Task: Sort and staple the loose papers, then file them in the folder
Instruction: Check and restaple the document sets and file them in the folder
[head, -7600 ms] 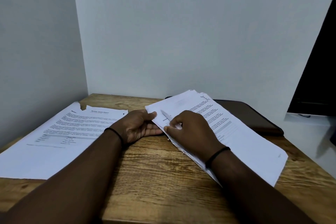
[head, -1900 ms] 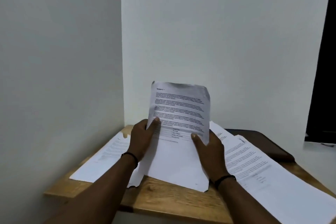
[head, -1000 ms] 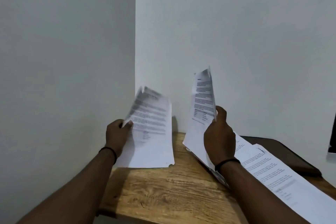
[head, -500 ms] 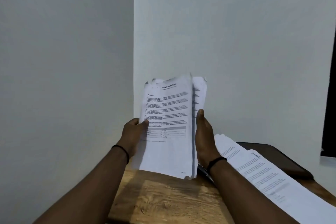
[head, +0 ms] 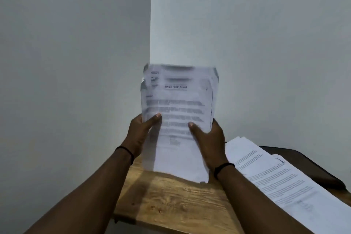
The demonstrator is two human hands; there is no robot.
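Note:
I hold a small bundle of printed sheets (head: 178,119) upright above the wooden table (head: 171,201). My left hand (head: 141,135) grips its left edge with the thumb on the front page. My right hand (head: 208,142) grips the right edge, thumb also on the front. The sheets are blurred and their top edges are uneven. A second pile of loose printed papers (head: 281,182) lies flat on the table to the right. A dark brown folder (head: 311,167) lies under and behind that pile. No stapler is in view.
The table stands in a corner, with white walls (head: 76,62) close on the left and behind. Its left front edge (head: 121,213) is near my left forearm. A bare patch of wood lies below the held sheets.
One second ago each hand held a separate batch of sheets apart. Since then the hands have come together and the two batches are merged into one bundle facing me.

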